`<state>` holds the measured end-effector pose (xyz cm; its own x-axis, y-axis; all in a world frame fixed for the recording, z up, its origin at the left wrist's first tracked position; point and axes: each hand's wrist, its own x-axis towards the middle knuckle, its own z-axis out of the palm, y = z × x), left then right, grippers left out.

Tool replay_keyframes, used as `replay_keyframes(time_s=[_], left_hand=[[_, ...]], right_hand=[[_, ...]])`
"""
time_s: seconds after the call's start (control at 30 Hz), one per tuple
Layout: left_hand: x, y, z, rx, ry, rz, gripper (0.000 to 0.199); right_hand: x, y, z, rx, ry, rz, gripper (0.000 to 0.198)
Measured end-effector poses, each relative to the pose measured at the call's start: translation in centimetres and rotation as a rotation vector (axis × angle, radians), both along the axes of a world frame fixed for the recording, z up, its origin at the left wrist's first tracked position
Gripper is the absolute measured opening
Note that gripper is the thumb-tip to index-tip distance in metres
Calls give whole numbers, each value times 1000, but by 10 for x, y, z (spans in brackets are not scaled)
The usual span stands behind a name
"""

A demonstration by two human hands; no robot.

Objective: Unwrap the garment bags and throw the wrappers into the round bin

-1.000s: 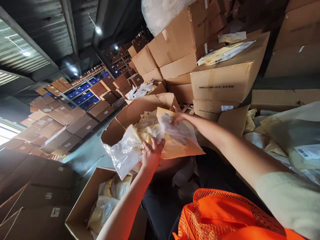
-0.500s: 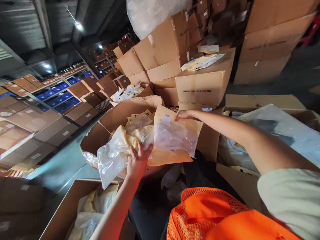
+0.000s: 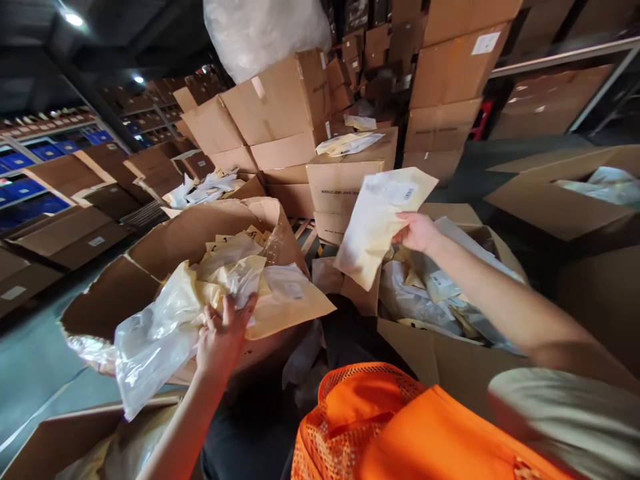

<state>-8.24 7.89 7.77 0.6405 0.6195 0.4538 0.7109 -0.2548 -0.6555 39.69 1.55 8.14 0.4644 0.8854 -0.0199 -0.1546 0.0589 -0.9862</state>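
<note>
My right hand [image 3: 417,231] pinches the edge of a flat packaging bag [image 3: 383,217], pale on its face with a tan border and a barcode label near the top. The bag hangs tilted in the air near an open carton [image 3: 440,353] of similar bags. My left hand [image 3: 223,333] lies with fingers apart on a heap of bags [image 3: 225,267] in a large torn carton [image 3: 145,253]. Just right of its fingertips is another tan bag [image 3: 295,303] with a label, flat on the heap. A crumpled clear plastic bag [image 3: 155,340] droops over the carton's near rim.
At the lower left stands another open carton [image 3: 45,437] with plastic-wrapped things. Stacked cartons [image 3: 280,100] rise behind, and a closed carton [image 3: 345,187] bears some bags. To the far right is an open carton [image 3: 555,200]. Shelves with blue bins [image 3: 47,152] line the left.
My right hand has lifted the top bag off the heap and carried it right, towards the right-hand carton. My left hand stays on the heap. The view has turned right.
</note>
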Motion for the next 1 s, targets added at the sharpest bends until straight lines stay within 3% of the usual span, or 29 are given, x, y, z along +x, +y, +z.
replay_keyframes(time_s=[0.13,0.3,0.53,1.0], left_hand=[[-1,-2,1,17,1,-24,62],[-1,-3,3,25,19,-32,61],[-4,-1,-1,93,69,-24,59],[-6,3,-6,129,57,-76,58]], right_hand=[[-36,-24,-16,290,227,-100,44],[-81,-36,-20,467,340,-48,47],[-119,-40,-8,525,462,-24,56],[-133,-33,5,580,478,7,51]])
